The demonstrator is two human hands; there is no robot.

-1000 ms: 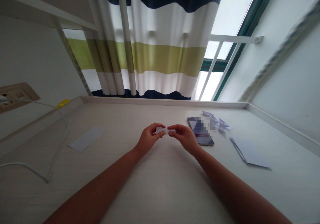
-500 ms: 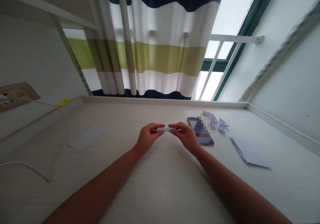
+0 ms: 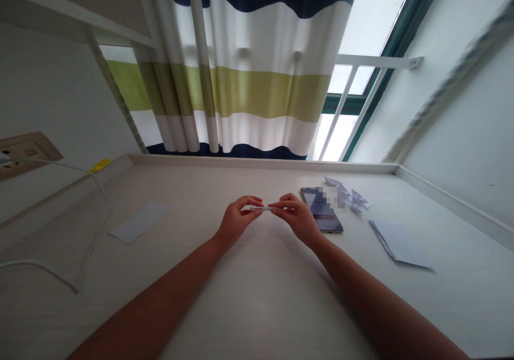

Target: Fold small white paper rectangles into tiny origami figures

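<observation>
A small folded strip of white paper is held just above the middle of the pale wooden desk. My left hand pinches its left end between thumb and fingers. My right hand pinches its right end the same way. The strip is seen nearly edge-on, as a thin flat line between the two hands. A phone lies face up on the desk right beside my right hand.
Several small folded paper pieces lie behind the phone. A stack of white sheets lies at the right. One white slip lies at the left, near a white cable from a wall socket. A striped curtain hangs behind the desk.
The paper strip has turned from showing its face to lying nearly edge-on. Both hands kept their pinch and stayed almost in place.
</observation>
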